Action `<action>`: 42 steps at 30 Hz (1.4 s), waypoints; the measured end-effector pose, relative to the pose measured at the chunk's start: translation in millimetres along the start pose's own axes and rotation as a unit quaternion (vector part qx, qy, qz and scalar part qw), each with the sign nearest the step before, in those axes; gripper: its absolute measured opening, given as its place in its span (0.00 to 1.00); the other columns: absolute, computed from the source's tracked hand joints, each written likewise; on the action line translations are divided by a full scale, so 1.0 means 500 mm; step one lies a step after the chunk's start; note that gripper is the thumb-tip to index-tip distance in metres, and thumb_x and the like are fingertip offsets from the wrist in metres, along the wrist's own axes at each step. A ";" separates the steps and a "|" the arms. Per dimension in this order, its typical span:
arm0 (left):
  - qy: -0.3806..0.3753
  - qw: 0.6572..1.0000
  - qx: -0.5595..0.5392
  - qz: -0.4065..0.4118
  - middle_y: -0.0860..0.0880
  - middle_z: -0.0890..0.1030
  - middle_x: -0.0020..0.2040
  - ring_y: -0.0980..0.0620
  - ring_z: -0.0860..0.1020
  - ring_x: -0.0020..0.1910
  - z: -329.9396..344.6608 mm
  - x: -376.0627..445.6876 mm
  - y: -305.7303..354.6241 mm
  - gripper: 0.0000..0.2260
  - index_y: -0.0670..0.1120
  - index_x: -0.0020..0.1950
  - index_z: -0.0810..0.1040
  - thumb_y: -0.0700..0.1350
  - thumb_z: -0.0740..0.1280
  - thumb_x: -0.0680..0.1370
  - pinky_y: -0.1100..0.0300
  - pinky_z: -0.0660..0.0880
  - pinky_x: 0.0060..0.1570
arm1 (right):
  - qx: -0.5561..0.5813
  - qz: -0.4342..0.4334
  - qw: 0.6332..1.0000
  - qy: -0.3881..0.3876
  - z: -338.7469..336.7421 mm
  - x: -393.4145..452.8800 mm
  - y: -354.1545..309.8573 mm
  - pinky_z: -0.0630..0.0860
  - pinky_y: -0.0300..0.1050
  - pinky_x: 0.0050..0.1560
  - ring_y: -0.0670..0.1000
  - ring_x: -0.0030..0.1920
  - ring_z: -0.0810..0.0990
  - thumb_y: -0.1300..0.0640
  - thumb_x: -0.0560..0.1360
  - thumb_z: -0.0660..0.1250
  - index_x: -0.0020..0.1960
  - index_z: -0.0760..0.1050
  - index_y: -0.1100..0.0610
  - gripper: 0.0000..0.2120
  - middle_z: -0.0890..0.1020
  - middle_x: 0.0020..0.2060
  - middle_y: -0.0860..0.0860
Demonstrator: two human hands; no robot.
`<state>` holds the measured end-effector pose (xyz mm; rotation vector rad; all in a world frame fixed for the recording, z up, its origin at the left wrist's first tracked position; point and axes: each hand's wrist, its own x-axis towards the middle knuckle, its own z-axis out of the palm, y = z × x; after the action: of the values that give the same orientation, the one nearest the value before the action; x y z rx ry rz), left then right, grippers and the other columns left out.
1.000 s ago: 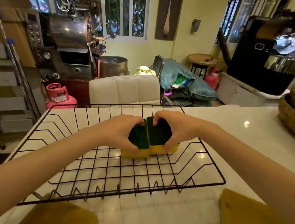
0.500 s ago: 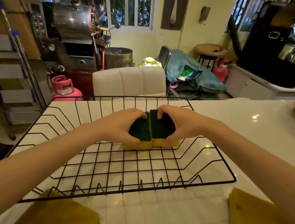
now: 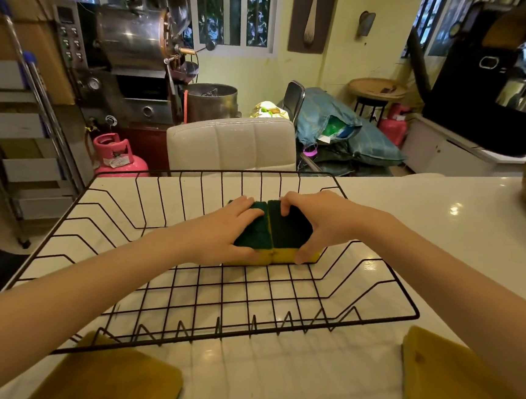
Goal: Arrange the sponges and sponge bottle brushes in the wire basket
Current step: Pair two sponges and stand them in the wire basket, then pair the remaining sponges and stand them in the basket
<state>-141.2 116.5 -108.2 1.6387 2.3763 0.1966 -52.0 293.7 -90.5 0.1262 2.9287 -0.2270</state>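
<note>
Your left hand [image 3: 220,230] and right hand [image 3: 320,223] each grip 1 of 2 touching sponges [image 3: 287,230] inside the wire basket [image 3: 183,291].

Dark green-topped yellow sponges [image 3: 279,232], black wire basket [image 3: 184,288], white counter [image 3: 428,220] (glossy), mustard-yellow cloths [image 3: 461,391]

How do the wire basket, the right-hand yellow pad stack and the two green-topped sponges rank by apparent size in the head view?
1. wire basket
2. yellow pad stack, though nearness to the camera inflates it
3. left sponge and right sponge: alike, unranked
</note>
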 end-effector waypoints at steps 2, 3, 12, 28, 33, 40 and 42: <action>-0.007 0.999 0.039 0.001 0.46 0.52 0.74 0.51 0.53 0.72 -0.001 -0.001 0.004 0.32 0.47 0.73 0.51 0.57 0.61 0.74 0.60 0.55 0.69 | -0.017 -0.005 1.000 0.008 0.004 0.002 0.000 0.66 0.43 0.47 0.53 0.49 0.74 0.44 0.60 0.76 0.59 0.63 0.48 0.33 0.75 0.52 0.50; -0.007 0.998 0.059 0.001 0.46 0.53 0.74 0.50 0.53 0.72 -0.002 -0.001 0.005 0.33 0.47 0.73 0.51 0.58 0.60 0.74 0.59 0.55 0.70 | -0.027 -0.010 0.999 0.014 0.007 0.002 -0.001 0.65 0.44 0.49 0.52 0.49 0.73 0.43 0.60 0.76 0.59 0.63 0.49 0.33 0.76 0.52 0.50; -0.021 0.999 0.031 -0.015 0.47 0.67 0.68 0.49 0.67 0.64 -0.056 -0.012 0.062 0.30 0.49 0.71 0.57 0.58 0.62 0.73 0.53 0.69 0.63 | 0.041 0.001 0.999 0.022 -0.019 -0.041 -0.017 0.72 0.49 0.58 0.54 0.60 0.71 0.46 0.66 0.72 0.66 0.65 0.53 0.33 0.73 0.60 0.54; 0.110 0.954 -0.071 0.272 0.56 0.62 0.71 0.58 0.64 0.65 0.008 -0.098 0.356 0.27 0.55 0.70 0.58 0.54 0.63 0.74 0.67 0.62 0.60 | 0.210 0.116 0.927 0.287 0.045 -0.428 -0.030 0.72 0.43 0.55 0.46 0.56 0.75 0.53 0.71 0.68 0.63 0.65 0.50 0.23 0.76 0.57 0.46; 0.044 0.957 -0.043 0.283 0.53 0.55 0.74 0.55 0.60 0.69 0.092 -0.084 0.400 0.28 0.53 0.71 0.56 0.53 0.63 0.74 0.68 0.56 0.59 | 0.226 0.175 0.922 0.260 0.129 -0.499 -0.003 0.69 0.44 0.62 0.45 0.59 0.70 0.52 0.70 0.69 0.65 0.65 0.49 0.26 0.73 0.62 0.46; 0.076 0.962 0.040 0.259 0.42 0.54 0.75 0.45 0.53 0.73 0.174 -0.064 0.392 0.27 0.46 0.72 0.54 0.50 0.60 0.76 0.59 0.51 0.70 | 0.216 0.206 0.933 0.200 0.209 -0.531 0.018 0.67 0.44 0.62 0.50 0.63 0.68 0.51 0.63 0.76 0.69 0.59 0.50 0.39 0.68 0.66 0.50; 0.085 0.966 0.021 0.244 0.43 0.51 0.76 0.47 0.52 0.74 0.184 -0.060 0.387 0.27 0.47 0.73 0.53 0.49 0.59 0.77 0.59 0.51 0.71 | 0.231 0.208 0.925 0.219 0.216 -0.531 0.022 0.70 0.46 0.60 0.50 0.61 0.70 0.51 0.63 0.76 0.67 0.61 0.48 0.38 0.70 0.63 0.50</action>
<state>68.8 155.4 -144.5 2.2885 2.0511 0.3895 228.9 268.7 -142.1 0.9723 3.1032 -0.9161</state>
